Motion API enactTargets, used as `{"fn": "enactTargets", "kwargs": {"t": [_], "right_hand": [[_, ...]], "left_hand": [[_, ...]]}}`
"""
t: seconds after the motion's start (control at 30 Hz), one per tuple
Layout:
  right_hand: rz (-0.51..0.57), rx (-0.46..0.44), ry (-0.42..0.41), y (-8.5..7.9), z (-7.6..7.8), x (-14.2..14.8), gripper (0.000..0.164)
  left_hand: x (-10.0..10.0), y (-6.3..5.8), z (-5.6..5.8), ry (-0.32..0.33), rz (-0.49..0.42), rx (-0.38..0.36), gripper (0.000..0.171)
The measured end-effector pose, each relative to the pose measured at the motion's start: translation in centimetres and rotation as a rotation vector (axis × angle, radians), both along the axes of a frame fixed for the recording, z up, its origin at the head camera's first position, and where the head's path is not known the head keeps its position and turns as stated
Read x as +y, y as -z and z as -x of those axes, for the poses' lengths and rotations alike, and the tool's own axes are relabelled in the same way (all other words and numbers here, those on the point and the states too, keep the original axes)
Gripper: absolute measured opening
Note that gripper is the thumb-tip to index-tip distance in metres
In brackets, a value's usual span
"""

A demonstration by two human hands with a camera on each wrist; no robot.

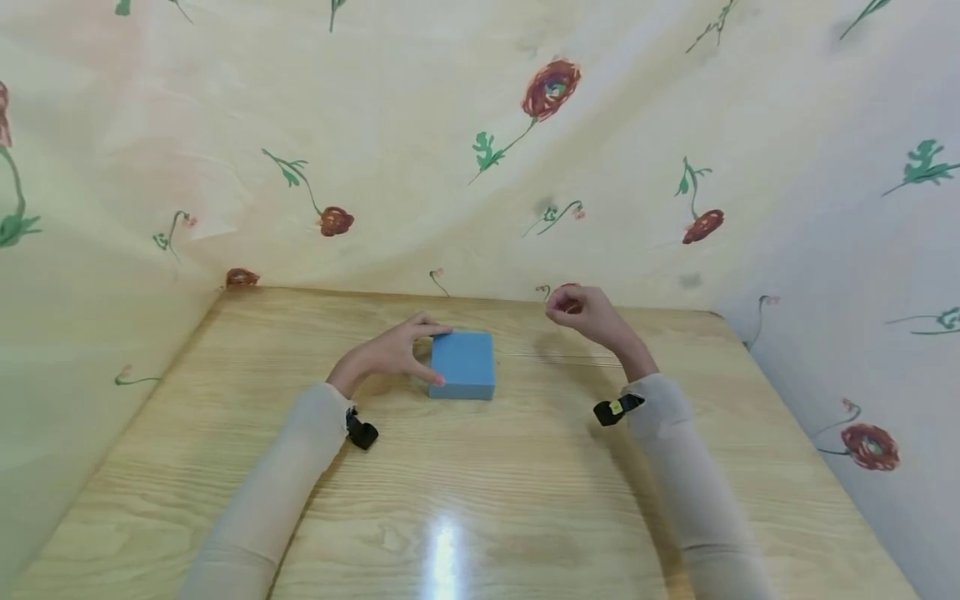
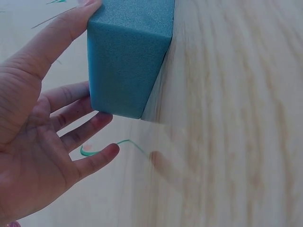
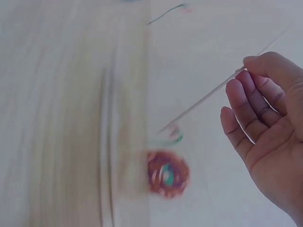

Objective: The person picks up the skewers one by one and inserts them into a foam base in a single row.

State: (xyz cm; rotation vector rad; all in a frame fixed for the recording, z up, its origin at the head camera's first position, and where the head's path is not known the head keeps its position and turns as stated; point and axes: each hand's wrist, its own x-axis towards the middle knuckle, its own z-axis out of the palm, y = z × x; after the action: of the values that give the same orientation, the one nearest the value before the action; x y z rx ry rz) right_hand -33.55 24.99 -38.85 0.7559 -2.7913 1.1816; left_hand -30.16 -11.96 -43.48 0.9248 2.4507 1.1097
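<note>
A blue foam block (image 1: 462,360) lies on the wooden table. My left hand (image 1: 390,348) holds it from the left side, thumb at the front edge and a finger at the back corner. In the left wrist view the other fingers of that hand spread beneath the block's end. Farther right and raised above the table, my right hand (image 1: 595,317) pinches a thin wooden skewer (image 3: 201,100) between thumb and fingertips. The skewer slants across the right wrist view; in the head view it barely shows.
A couple of thin sticks (image 3: 102,151) lie on the table (image 1: 465,467) below the right hand. Cream cloth (image 1: 420,150) printed with flowers rises along the back edge and both sides. Both wrists carry small black cameras.
</note>
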Motion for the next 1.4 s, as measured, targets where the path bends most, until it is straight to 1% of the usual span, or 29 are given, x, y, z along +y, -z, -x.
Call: {"fn": "enactTargets", "kwargs": {"t": [0.13,0.33,0.5,0.67,0.8,0.9,1.0,1.23,1.4], "right_hand": [[0.121,-0.012,-0.003,-0.6,-0.2,-1.9,0.016],[0.264,-0.027,-0.043,-1.2,-0.5,-5.0,0.018],[0.403,-0.059,-0.079,-1.1,-0.5,-7.0,0.016],[0.532,-0.084,-0.104,-0.6,-0.6,-8.3,0.016],[0.573,-0.077,-0.122,-0.4,-0.5,-9.0,0.016],[0.602,-0.062,-0.133,-0.5,-0.3,-9.4,0.017],[0.635,-0.058,-0.133,-0.5,-0.3,-9.8,0.017],[0.7,-0.05,-0.13,-0.2,0.0,-10.4,0.017],[0.701,-0.05,-0.149,0.1,0.1,-11.1,0.022]], "left_hand": [[0.2,0.0,0.0,-0.006,0.006,0.001,0.092],[0.1,0.0,0.2,0.0,0.003,0.011,0.092],[-0.1,0.2,0.1,0.011,0.0,0.012,0.092],[-0.1,0.1,-0.1,0.015,-0.001,0.008,0.091],[0.0,-0.1,-0.3,0.015,0.008,-0.007,0.092],[0.1,-0.2,-0.1,0.006,0.016,0.006,0.092],[0.2,0.0,-0.1,-0.002,0.019,0.015,0.092],[0.3,-0.1,0.2,0.014,0.022,-0.012,0.092],[0.0,0.1,0.3,0.008,0.027,0.005,0.092]]}}
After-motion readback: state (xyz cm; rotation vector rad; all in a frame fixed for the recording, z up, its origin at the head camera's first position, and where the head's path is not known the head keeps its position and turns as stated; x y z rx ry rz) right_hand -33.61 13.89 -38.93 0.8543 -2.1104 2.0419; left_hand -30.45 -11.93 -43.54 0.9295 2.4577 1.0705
